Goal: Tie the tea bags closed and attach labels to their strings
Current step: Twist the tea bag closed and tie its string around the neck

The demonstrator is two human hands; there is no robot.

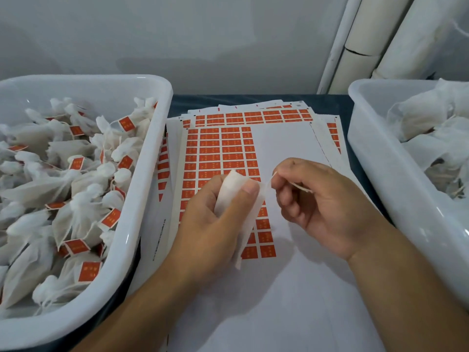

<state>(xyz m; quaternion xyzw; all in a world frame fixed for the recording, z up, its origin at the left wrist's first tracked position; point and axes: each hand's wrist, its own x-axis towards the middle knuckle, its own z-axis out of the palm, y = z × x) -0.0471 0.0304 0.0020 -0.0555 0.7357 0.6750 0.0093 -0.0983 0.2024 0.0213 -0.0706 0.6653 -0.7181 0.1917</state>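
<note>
The tea bag (232,189) sits above the label sheet (223,148), gripped in my left hand (210,224). My right hand (322,199) pinches its string (302,188). Tubs of bags flank me: labelled ones left (149,158), untied ones right (375,153).

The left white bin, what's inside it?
The left white bin holds a heap of tied white tea bags, many with orange labels on their strings. The pile covers the bin's bottom, so whatever lies beneath the top bags cannot be seen.
</note>
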